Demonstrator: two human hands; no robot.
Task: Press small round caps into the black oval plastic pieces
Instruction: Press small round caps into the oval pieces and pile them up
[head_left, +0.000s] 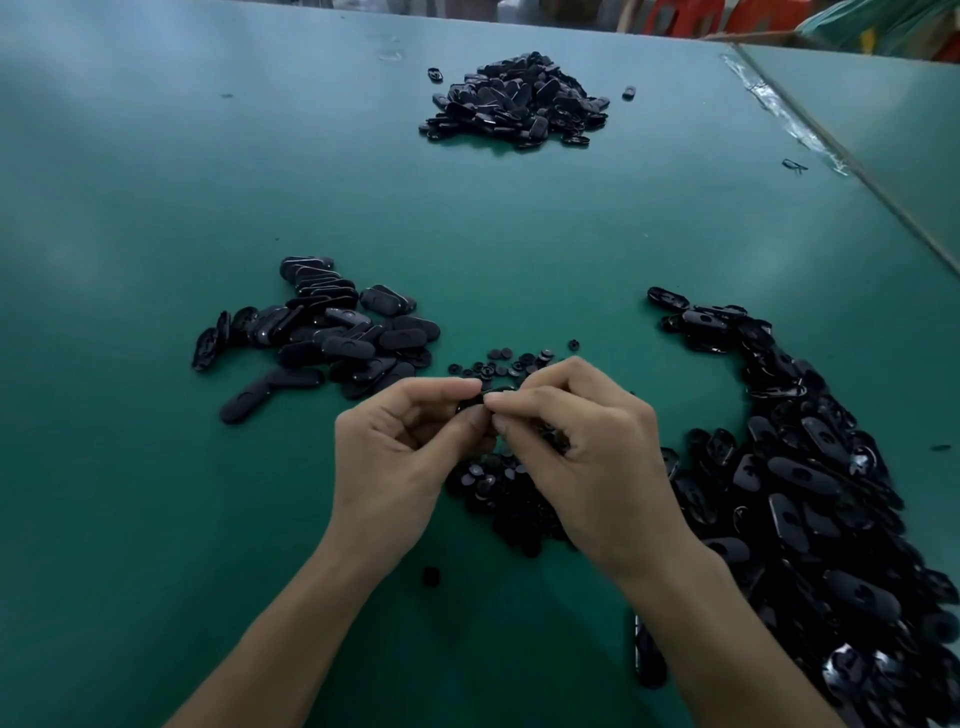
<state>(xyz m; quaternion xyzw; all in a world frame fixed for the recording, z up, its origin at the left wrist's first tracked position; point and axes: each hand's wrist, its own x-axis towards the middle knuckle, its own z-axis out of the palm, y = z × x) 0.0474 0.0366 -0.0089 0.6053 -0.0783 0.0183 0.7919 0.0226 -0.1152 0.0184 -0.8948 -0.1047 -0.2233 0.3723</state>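
Where the two hands meet above the desk (156, 218), most of the held part is covered: only a dark curved edge of one black oval piece (470, 404) shows between the fingertips. The left hand (400, 447) grips it with curled fingers (447, 387) and thumb. The right hand (587, 457) pinches at the same spot, its fingers bent tight. Whether a cap sits under the right fingertips cannot be told; one is possibly hidden there.

A heap of small round caps (493, 493) lies directly under the hands, partly screened by the right palm and wrist. Some loose caps (498, 364) lie just beyond the knuckles, and a single cap (430, 576) lies beside the left forearm.

Of the oval pieces, the left pile (332, 332) lies near the left hand. The larger right pile (810, 493) runs along the right forearm and is cut off by the lower and right frame edges. The far pile (519, 101) sits well apart at the back.

The desk top is dark green with pale glare. A second green surface (883, 119) abuts it at right, and crinkled clear tape (779, 109) runs along the seam. The top edge is blurred, and the orange-red shapes (691, 15) there cannot be identified.
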